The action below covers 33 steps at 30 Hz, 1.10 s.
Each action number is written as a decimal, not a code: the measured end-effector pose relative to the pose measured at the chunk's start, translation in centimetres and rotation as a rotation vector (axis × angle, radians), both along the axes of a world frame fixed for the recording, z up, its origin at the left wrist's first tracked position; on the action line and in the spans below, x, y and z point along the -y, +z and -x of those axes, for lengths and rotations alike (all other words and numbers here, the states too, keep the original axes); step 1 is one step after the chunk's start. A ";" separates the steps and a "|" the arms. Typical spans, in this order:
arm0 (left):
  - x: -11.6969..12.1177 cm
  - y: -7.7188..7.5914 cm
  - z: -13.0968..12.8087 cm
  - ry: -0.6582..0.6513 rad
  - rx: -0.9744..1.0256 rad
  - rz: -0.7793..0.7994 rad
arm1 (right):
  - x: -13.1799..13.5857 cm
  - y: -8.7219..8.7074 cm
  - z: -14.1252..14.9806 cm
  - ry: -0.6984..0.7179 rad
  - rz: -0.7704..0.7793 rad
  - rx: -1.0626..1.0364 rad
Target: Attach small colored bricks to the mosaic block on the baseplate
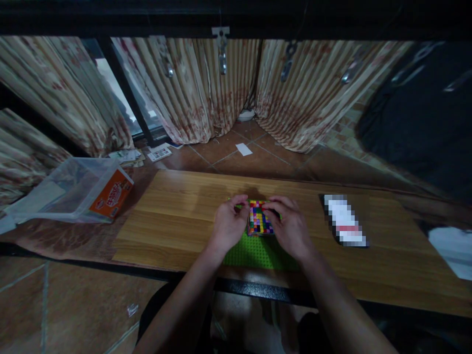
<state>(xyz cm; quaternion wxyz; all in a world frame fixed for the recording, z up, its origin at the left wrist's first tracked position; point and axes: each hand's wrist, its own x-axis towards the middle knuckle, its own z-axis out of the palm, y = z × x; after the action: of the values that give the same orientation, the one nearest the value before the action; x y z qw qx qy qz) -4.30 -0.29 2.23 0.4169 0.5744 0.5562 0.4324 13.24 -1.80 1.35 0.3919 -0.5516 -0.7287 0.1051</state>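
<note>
A small block of many-coloured bricks (259,219) is stood on a flat green baseplate (254,253), middle of the frame.

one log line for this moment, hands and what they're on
left hand: on multicoloured brick block | right hand: on same block | block: on green baseplate | baseplate: on wooden table | plastic bag: left of table

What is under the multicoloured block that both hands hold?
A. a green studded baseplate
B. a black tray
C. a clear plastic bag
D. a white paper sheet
A: the multicoloured block, gripped by the left hand and right hand, sits on a green studded baseplate.
</note>
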 end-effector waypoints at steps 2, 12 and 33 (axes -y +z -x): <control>0.1 0.1 -0.1 -0.023 -0.036 0.004 | 0.1 -0.2 0.3 0.000 -0.005 0.052; 0.7 0.8 -0.2 -0.106 -0.185 0.005 | 0.1 -0.3 0.9 -0.086 0.009 0.002; 1.3 0.4 -1.3 -0.194 -0.466 -0.152 | -0.6 -0.4 1.1 -0.154 0.048 -0.271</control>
<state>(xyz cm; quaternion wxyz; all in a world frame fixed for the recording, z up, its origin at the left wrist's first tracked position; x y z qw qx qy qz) -3.02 -1.63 2.59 0.2727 0.7387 0.5456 0.2869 12.15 -1.20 0.97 0.4804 -0.5959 -0.6220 0.1653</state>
